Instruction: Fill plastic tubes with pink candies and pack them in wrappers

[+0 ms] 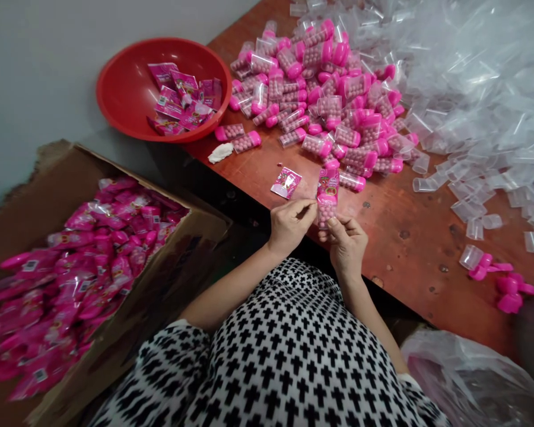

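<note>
In my right hand (347, 240) is a clear candy tube (327, 212) full of pink balls, gripped near its lower end between thumb and fingers. A printed pink wrapper (328, 184) covers the tube's upper part, and the pink cap shows at the top. My left hand (292, 222) is closed in a pinch at the tube's left side; what its fingertips hold, if anything, is hidden. Just beyond the left hand, a flat pink printed packet (286, 182) lies on the wooden table (400, 255).
Pink-capped candy tubes (293, 95) are heaped behind my hands. Empty clear tubes (480, 118) pile up at right, near loose pink caps (509, 284). A red bowl (120, 89) with packets overhangs the table's left edge. Below it, a cardboard box (160, 261) holds wrapped tubes.
</note>
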Motion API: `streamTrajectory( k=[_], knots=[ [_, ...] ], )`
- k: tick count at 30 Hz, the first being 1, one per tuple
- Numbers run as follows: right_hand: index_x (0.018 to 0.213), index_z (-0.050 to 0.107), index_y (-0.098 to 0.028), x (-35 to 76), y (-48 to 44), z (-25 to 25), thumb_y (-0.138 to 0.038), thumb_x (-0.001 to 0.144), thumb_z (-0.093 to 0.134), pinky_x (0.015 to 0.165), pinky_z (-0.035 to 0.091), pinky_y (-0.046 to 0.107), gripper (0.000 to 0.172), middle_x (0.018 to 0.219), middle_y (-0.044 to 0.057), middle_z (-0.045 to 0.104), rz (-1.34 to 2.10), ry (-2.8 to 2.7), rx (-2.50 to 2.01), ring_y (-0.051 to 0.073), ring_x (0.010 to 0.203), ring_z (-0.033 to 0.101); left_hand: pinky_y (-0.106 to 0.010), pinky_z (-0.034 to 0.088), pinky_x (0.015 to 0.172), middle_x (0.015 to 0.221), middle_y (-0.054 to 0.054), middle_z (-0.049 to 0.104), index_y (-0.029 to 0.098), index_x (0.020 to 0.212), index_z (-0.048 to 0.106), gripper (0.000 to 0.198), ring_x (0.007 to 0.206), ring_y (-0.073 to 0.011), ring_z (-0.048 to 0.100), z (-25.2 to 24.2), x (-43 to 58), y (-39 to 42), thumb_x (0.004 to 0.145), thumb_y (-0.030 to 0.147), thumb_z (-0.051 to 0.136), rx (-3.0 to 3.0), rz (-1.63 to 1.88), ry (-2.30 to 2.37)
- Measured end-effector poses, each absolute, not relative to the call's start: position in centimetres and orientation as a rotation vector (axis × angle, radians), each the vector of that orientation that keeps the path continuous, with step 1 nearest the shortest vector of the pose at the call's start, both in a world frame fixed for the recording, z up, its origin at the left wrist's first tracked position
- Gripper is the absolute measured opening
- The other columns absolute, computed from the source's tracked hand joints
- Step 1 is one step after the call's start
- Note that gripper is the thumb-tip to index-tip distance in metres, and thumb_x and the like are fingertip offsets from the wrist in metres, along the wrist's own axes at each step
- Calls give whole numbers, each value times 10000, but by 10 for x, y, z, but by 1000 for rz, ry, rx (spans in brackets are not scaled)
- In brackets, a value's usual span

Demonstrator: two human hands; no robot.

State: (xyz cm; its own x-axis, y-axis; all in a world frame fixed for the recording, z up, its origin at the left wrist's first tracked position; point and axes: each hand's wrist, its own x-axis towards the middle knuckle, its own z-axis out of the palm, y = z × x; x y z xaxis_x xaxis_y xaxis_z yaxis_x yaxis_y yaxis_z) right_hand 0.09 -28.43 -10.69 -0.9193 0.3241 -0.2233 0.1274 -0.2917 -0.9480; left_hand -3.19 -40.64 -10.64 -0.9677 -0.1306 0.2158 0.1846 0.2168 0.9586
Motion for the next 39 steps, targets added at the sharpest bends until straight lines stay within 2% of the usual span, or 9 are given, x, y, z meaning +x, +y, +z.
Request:
streamTrajectory(
  k=[9, 15, 22, 33, 39],
  knots=[
    [757, 665, -148, -1, -287, -105, -321, 620, 831, 396, 493, 181, 277, 611, -13, 705, 2487, -1636, -670, 89, 419, 614, -227, 517, 693, 767, -24, 753, 184, 764, 716, 158, 656, -128, 675, -110, -32, -408, 866, 189, 595, -160, -1607, -2288],
    [752, 656, -153, -1, -287, -106, -328, 615, 824, 396, 494, 185, 278, 609, -13, 703, 2486, -1663, -689, 88, 420, 609, -201, 561, 666, 906, -52, 780, 152, 955, 724, 127, 706, -125, 724, -121, -31, -410, 879, 191, 630, -341, -1426, -2183],
    [776, 658, -157, -1, -288, -105, -338, 614, 831, 390, 498, 190, 298, 621, -16, 709, 2483, -1679, -681, 91, 415, 612, -208, 558, 686, 857, -55, 786, 135, 905, 725, 140, 720, -140, 738, -120, -34, -414, 911, 145, 585, -471, -1150, -2160],
    [790, 656, -154, -1, -290, -105, -342, 622, 837, 396, 505, 191, 310, 624, -17, 708, 2487, -1680, -666, 96, 426, 623, -203, 476, 579, 764, -32, 765, 150, 810, 687, 120, 620, -114, 695, -118, -35, -414, 868, 103, 592, -457, -1066, -2170],
    [852, 667, -152, 4, -295, -110, -338, 680, 812, 442, 533, 221, 292, 650, -15, 713, 2412, -1711, -622, 102, 456, 633, -220, 433, 554, 658, -12, 704, 154, 749, 649, 131, 562, -111, 635, -113, -38, -417, 830, 82, 576, -485, -1014, -2199]
  ],
)
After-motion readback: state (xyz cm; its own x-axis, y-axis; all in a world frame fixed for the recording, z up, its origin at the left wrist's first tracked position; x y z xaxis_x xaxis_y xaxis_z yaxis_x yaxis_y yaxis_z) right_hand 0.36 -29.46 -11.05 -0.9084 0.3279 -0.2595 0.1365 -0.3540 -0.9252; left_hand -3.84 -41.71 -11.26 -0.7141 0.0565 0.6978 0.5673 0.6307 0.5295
